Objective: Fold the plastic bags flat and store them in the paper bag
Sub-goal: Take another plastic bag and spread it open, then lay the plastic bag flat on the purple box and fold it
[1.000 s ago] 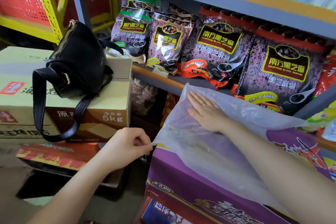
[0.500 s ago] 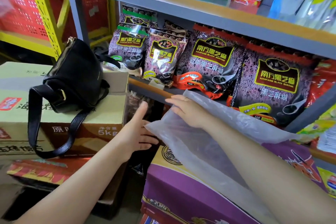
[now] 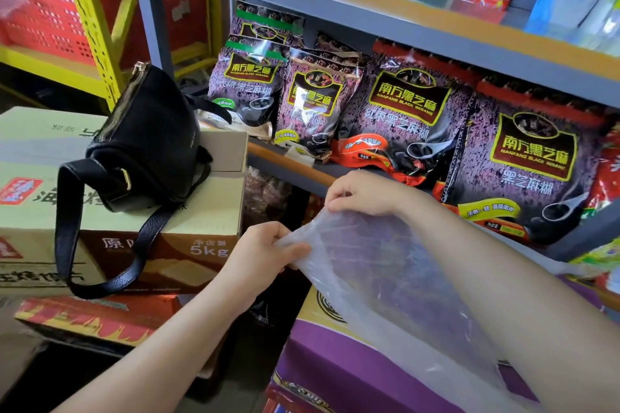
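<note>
**Both hands on the bag edge**

We've got the clear plastic bag point(image 3: 385, 278) draped over the purple box point(image 3: 335, 365). Our left hand point(image 3: 258, 255) pinches its near corner, our right hand point(image 3: 362, 193) pinches the top edge. A black purse point(image 3: 151, 141) sits on the cardboard box point(image 3: 208, 208) to the left.

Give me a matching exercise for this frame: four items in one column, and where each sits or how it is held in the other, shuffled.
Items:
1. plastic bag
2. black handbag
3. black sesame packets
4. purple box

Places:
A. on the grey shelf
B. under the plastic bag
C. on a cardboard carton
D. pinched by left hand and right hand

Pairs: 1-D, 2-C, 3-A, 4-B
</note>
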